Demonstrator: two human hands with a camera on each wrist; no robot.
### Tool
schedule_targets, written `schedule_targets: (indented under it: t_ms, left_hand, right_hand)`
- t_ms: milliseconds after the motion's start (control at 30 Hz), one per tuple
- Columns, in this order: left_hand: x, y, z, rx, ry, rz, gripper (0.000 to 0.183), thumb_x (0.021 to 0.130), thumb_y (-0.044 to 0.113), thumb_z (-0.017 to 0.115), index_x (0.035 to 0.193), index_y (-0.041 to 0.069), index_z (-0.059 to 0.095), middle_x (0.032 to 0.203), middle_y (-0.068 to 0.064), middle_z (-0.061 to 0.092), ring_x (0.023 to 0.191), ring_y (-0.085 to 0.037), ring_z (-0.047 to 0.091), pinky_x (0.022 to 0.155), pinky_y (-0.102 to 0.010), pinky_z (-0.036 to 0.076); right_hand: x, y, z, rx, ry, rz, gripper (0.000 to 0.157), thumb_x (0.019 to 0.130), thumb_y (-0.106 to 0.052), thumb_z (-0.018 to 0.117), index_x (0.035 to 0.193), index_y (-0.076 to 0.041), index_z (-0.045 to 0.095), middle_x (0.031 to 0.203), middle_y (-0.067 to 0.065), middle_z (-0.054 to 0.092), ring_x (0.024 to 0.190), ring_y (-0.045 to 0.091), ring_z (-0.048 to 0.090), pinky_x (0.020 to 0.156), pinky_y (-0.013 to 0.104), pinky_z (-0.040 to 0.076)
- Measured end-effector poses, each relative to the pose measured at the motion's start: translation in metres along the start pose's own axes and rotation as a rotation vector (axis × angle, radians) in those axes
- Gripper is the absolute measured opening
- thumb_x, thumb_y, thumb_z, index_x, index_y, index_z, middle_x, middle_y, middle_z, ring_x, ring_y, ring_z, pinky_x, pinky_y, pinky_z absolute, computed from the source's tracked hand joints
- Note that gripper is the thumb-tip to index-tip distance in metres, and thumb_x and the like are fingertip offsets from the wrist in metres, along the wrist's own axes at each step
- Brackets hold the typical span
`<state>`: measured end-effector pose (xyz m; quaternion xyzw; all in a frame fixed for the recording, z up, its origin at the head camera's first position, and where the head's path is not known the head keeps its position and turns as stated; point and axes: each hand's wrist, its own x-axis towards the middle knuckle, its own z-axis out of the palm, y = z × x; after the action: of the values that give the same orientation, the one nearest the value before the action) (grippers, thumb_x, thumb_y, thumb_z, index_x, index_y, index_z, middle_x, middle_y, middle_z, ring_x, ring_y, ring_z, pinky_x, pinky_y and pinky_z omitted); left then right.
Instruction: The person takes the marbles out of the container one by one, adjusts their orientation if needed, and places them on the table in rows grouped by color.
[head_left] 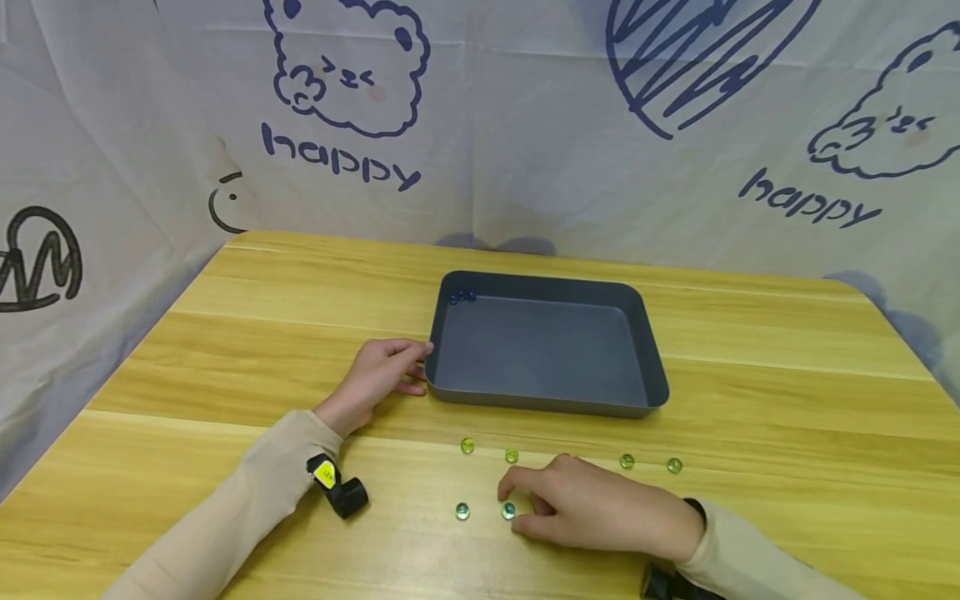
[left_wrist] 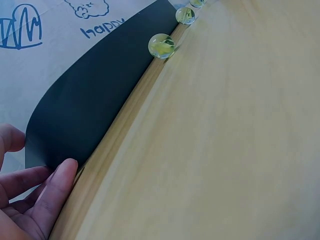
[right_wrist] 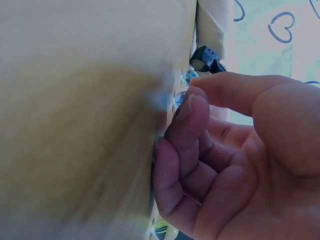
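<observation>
A dark grey rectangular tray [head_left: 547, 408] stands on the wooden table. My left hand [head_left: 378, 379] touches its near left side, fingertips at the rim and outer wall; in the left wrist view the fingers [left_wrist: 62, 180] lie against the tray's corner. My right hand [head_left: 592, 508] is low over the table, thumb and index finger curved round a teal glass marble [head_left: 508, 511]. The right wrist view shows those fingers [right_wrist: 192, 112] close together, partly covering the marble [right_wrist: 179, 100]. Left of it, another teal marble [head_left: 462, 511] lies on the wood.
Between tray and right hand sit two yellow-green marbles, one at left [head_left: 468, 446] and its neighbour [head_left: 512, 455]. Two greenish marbles lie farther right, the nearer one [head_left: 627, 461] beside the other [head_left: 675, 465]. Dark blue marbles [head_left: 462, 296] are in the tray's far left corner.
</observation>
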<state>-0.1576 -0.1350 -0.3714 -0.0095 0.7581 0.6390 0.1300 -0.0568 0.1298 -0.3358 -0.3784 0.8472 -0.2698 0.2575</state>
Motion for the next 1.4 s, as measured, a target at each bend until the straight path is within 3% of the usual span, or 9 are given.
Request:
schedule_targets:
  t_ms: [967, 1400]
  left_hand:
    - [-0.0003, 0.0000, -0.0006, -0.009, -0.005, 0.000, 0.036, 0.099, 0.016, 0.053, 0.122, -0.010, 0.061, 0.100, -0.016, 0.063, 0.073, -0.013, 0.062, 0.066, -0.026, 0.059]
    - [-0.0006, 0.0013, -0.0002, 0.003, 0.008, -0.002, 0.035, 0.098, 0.017, 0.054, 0.119, -0.010, 0.063, 0.095, -0.015, 0.063, 0.073, -0.013, 0.062, 0.066, -0.026, 0.059]
  right_hand:
    - [0.0000, 0.0002, -0.0004, -0.021, 0.001, -0.037, 0.008, 0.096, -0.019, 0.063, 0.103, -0.019, 0.066, 0.059, -0.017, 0.046, 0.049, -0.004, 0.040, 0.049, 0.013, 0.040]
    - [0.0004, -0.0007, -0.0001, -0.006, -0.010, 0.010, 0.010, 0.095, -0.022, 0.064, 0.104, -0.018, 0.065, 0.060, -0.016, 0.047, 0.048, -0.002, 0.041, 0.049, 0.014, 0.041]
